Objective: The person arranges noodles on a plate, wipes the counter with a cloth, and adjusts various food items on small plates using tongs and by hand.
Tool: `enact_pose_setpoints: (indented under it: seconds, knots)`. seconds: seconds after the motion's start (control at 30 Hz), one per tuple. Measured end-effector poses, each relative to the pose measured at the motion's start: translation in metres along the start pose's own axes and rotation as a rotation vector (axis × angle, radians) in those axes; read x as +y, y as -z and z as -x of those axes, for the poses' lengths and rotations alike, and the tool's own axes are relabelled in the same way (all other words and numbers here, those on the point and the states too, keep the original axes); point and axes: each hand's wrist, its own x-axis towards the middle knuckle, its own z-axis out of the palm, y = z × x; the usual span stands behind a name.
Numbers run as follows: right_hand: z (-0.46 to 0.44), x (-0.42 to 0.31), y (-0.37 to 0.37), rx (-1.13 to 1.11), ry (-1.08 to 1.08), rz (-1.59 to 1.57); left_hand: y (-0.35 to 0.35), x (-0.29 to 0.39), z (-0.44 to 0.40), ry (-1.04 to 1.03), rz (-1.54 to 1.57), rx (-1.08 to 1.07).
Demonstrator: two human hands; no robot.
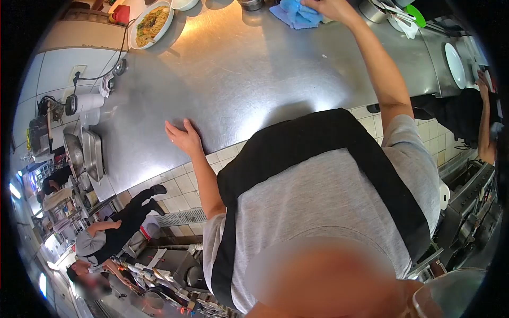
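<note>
My left hand [185,139] rests near the front edge of the steel counter [222,79], fingers apart, holding nothing. At the back of the counter my right hand [330,7] is on a crumpled blue cloth [298,14], its fingers pressed to the cloth's right side. Left of the cloth stands a metal container [251,4], cut off by the top of the view. An oval white plate [169,22] of noodles [150,27] with green topping sits at the counter's back left.
Metal trays [92,156] stand at the left end. A pot [373,10] with utensils, a green item [415,16] and a white plate [455,65] are at the right. One person [114,230] is lower left, another [461,114] at the right.
</note>
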Motion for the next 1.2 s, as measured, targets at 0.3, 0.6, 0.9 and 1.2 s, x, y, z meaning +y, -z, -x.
enact_pose_setpoints:
  seconds: [0.3, 0.6, 0.9, 1.2]
  knots:
    - [0.001, -0.034, -0.18, -0.122, 0.214, 0.27, -0.003, -0.001, 0.001, 0.0, -0.022, 0.008]
    - [0.074, 0.047, -0.175, 0.29, 0.194, 0.513, -0.001, -0.005, 0.005, 0.018, 0.013, -0.039]
    - [0.121, 0.163, -0.057, 0.353, -0.277, 0.711, 0.002, -0.001, 0.006, 0.02, -0.03, -0.06]
    - [0.224, 0.292, 0.058, 0.132, -0.717, 1.003, 0.005, -0.001, 0.006, 0.05, -0.024, -0.055]
